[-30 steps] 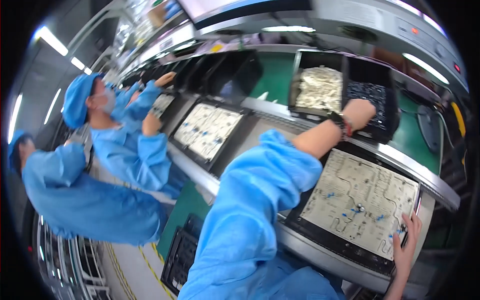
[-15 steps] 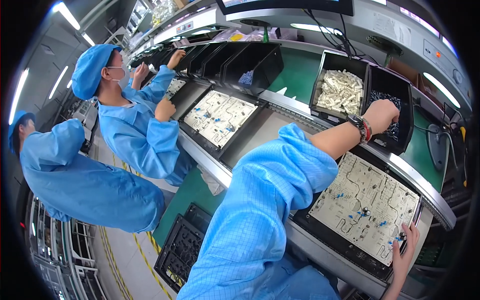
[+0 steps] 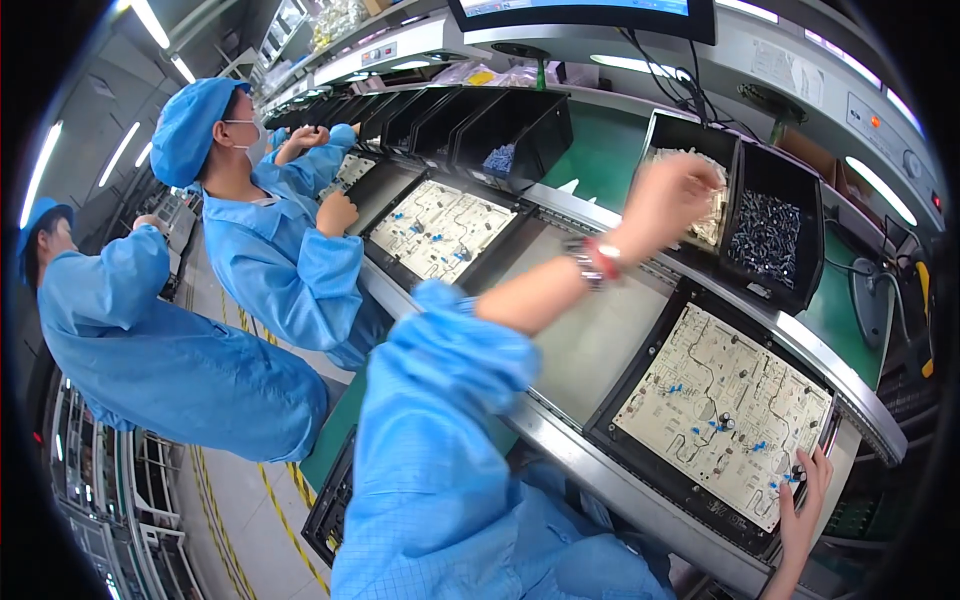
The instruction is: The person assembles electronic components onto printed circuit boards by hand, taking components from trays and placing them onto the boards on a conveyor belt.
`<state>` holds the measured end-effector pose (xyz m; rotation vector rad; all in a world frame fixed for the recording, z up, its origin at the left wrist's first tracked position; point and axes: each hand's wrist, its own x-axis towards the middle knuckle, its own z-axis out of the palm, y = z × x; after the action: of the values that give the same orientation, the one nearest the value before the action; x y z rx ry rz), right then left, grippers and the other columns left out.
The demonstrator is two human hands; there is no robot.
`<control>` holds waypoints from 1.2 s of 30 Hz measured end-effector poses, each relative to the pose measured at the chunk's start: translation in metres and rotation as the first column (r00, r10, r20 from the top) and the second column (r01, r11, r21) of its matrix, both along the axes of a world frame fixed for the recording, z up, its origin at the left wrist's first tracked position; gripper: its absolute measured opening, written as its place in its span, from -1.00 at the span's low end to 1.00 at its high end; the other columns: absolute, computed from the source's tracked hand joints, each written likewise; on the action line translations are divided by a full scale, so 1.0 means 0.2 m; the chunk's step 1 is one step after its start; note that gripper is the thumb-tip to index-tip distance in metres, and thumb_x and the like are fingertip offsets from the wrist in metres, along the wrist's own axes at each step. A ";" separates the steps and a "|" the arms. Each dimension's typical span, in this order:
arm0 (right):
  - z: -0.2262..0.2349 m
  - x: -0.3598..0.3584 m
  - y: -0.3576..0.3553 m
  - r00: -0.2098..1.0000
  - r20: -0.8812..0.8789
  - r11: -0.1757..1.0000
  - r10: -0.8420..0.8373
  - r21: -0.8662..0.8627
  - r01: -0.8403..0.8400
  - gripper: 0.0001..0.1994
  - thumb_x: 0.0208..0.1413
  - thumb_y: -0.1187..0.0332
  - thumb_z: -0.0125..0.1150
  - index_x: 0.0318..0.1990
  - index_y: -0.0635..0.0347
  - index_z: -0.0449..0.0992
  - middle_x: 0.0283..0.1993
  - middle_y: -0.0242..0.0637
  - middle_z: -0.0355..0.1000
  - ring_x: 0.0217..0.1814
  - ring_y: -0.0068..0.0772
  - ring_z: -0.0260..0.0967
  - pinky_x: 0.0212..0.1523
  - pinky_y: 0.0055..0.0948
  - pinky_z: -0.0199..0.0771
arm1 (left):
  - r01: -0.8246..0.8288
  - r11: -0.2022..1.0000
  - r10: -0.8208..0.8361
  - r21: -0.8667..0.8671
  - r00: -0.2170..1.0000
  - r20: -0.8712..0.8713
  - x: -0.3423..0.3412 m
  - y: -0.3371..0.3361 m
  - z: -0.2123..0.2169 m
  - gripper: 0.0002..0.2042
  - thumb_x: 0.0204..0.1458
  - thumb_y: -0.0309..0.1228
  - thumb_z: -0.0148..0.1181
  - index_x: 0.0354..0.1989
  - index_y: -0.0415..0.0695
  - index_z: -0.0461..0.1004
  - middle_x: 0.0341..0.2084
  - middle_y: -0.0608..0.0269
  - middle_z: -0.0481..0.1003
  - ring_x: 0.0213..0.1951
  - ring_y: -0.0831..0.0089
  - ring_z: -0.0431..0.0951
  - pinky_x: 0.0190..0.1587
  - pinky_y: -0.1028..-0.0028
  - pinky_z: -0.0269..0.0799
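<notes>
My left hand (image 3: 668,205), with a watch and a red bracelet at the wrist, is raised over the black bin of white parts (image 3: 722,215). Its fingers look bent but are smeared by motion, so whether they hold anything is unclear. A second black bin beside it contains small dark-blue parts (image 3: 765,238). My right hand (image 3: 805,505) rests at the right edge of a pale circuit board (image 3: 715,400), thumb and fingers apart around a small black component (image 3: 798,473). Blue and black components dot the board, which lies in a black frame (image 3: 610,425).
Along the line to the left is another framed board (image 3: 440,230). Two co-workers in blue coats, one nearer (image 3: 275,240) and one farther (image 3: 170,330), stand at the left. More black bins (image 3: 510,130) line the back, beneath a monitor (image 3: 590,15). A metal rail (image 3: 840,370) runs behind my board.
My left hand has left the bin of dark-blue parts and moved left, over the white parts. My right hand stays at the board's edge. The nearer co-worker's far hand has lowered.
</notes>
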<state>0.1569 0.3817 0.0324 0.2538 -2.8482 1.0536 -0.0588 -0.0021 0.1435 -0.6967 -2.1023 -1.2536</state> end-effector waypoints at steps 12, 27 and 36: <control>0.00 0.01 0.07 0.999 -0.045 0.998 0.019 0.054 -0.016 -0.51 0.04 0.14 0.10 0.06 0.29 0.36 0.27 0.00 0.10 0.35 -0.02 -0.08 0.32 -0.15 -0.18 | -0.827 0.540 0.797 0.157 0.562 0.222 0.45 -1.94 0.14 -0.78 -0.09 -0.59 0.24 -0.21 -0.27 0.51 -0.36 0.23 0.55 -0.38 0.52 0.54 -0.30 0.58 0.48; -0.06 -0.07 0.16 0.994 -0.077 0.996 0.079 0.058 -0.074 -0.51 0.08 0.04 0.04 -0.02 0.30 0.40 0.21 -0.07 0.20 0.37 -0.04 -0.10 0.31 -0.10 -0.18 | -0.907 0.420 0.892 0.043 0.421 0.166 0.63 -2.50 0.01 -0.82 -0.15 -0.53 0.29 -0.31 -0.26 0.54 -0.48 0.25 0.58 -0.43 0.56 0.56 -0.35 0.58 0.48; -0.05 -0.07 0.14 0.995 -0.062 0.994 0.078 0.081 -0.072 -0.51 0.09 0.05 0.03 -0.01 0.31 0.40 0.20 -0.06 0.21 0.38 -0.05 -0.12 0.32 -0.11 -0.20 | -0.901 0.431 0.897 0.045 0.433 0.082 0.59 -2.33 -0.02 -0.81 -0.09 -0.54 0.27 -0.27 -0.29 0.52 -0.44 0.26 0.56 -0.41 0.57 0.55 -0.36 0.60 0.46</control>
<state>0.1431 0.4099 0.0223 0.3968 -2.8451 0.9288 0.0591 -0.4681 0.1395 0.5378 -1.9282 -0.6799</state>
